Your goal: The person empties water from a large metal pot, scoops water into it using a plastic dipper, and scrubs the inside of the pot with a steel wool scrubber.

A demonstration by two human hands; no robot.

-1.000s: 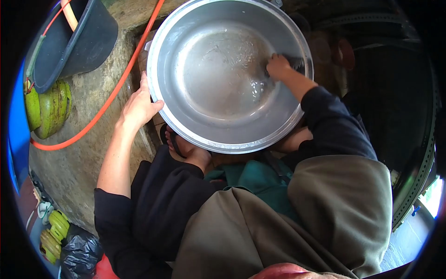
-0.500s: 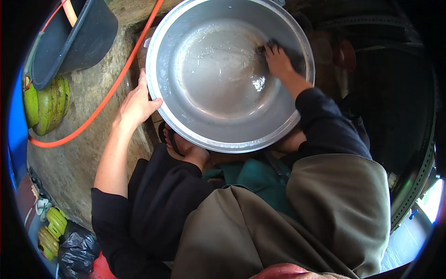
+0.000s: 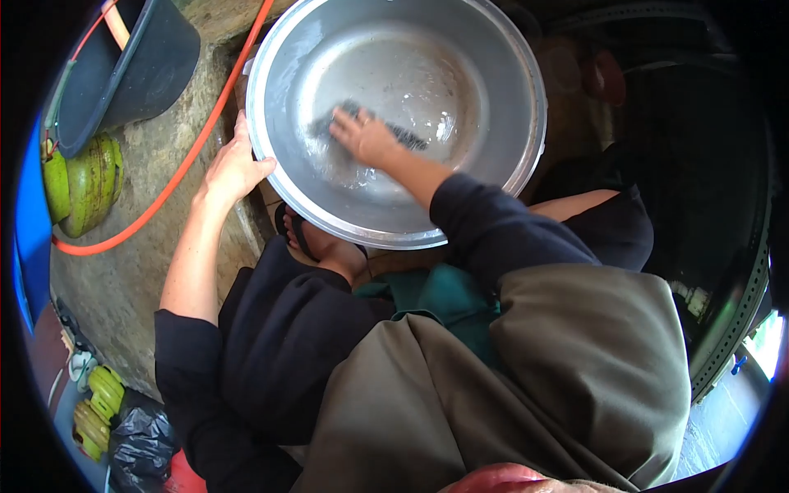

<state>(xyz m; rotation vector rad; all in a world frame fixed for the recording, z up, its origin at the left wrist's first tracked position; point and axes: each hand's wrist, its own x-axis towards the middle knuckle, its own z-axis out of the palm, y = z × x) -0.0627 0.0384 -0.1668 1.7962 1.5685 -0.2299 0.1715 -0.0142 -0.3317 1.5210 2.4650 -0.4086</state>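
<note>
A large round metal basin (image 3: 394, 224) stands in front of me, its inside wet and shiny. My left hand (image 3: 233, 171) grips the left side of its rim, thumb over the edge and fingers on the outer side. Inside the basin, left of its middle, my right hand (image 3: 363, 138) presses a dark scouring pad (image 3: 408, 137) against the bottom. Part of the pad is hidden under the palm, and its left end is blurred.
An orange hose (image 3: 195, 154) curves over the concrete ledge (image 3: 140, 292) at the left. A black tub (image 3: 160, 70) and green gas cylinders (image 3: 92, 185) stand there. A black plastic bag (image 3: 141, 444) lies at lower left. A reddish container (image 3: 604, 78) is at right.
My right hand has moved left across the basin's bottom with the pad. The basin sits slightly higher and further left in view. My left hand keeps its place on the rim.
</note>
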